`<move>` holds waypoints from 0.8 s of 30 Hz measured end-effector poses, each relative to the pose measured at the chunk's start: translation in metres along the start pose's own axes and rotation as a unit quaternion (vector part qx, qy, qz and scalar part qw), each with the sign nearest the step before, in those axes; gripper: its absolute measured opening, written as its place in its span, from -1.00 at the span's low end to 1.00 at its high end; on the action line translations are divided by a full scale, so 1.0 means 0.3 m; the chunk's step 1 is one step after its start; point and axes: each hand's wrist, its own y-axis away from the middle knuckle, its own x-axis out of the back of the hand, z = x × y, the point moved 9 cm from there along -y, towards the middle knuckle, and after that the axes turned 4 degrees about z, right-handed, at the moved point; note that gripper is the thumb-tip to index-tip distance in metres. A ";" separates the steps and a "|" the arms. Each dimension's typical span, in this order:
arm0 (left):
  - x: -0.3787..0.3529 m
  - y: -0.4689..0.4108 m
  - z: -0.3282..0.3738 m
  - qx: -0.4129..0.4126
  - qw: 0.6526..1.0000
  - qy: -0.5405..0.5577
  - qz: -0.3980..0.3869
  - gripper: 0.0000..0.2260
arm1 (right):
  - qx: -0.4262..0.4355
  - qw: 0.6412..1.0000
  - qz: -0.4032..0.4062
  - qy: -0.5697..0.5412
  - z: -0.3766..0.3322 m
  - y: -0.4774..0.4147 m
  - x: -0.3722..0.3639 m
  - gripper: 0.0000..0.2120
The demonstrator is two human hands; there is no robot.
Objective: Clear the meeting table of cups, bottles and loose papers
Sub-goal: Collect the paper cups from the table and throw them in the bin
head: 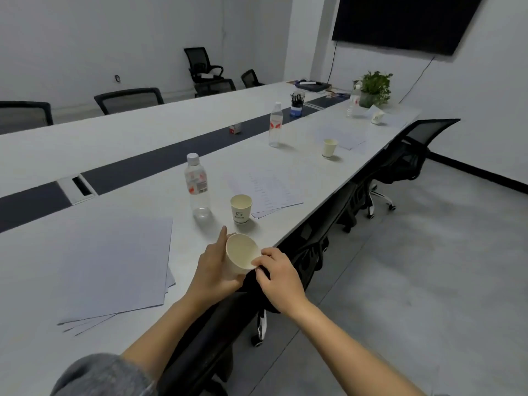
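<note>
My left hand grips an empty paper cup, tilted with its mouth toward me, over the near table edge. My right hand pinches the cup's rim with its fingertips. Just beyond stands a second paper cup with a green logo, next to a clear water bottle. Loose paper sheets lie to the left, and more papers lie behind the logo cup. Farther along stand another bottle, a cup and papers. At the far end are a bottle and a tipped cup.
The long white table has a dark centre strip with a cable hatch. Black office chairs are pushed under its right edge. A pen holder, a small carton and a potted plant stand farther along. Grey floor lies to the right.
</note>
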 end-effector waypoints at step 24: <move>-0.213 -0.296 -0.595 0.361 0.930 0.028 0.069 -0.44 | 0.054 0.966 -0.229 0.110 0.324 -0.667 -0.203 -0.61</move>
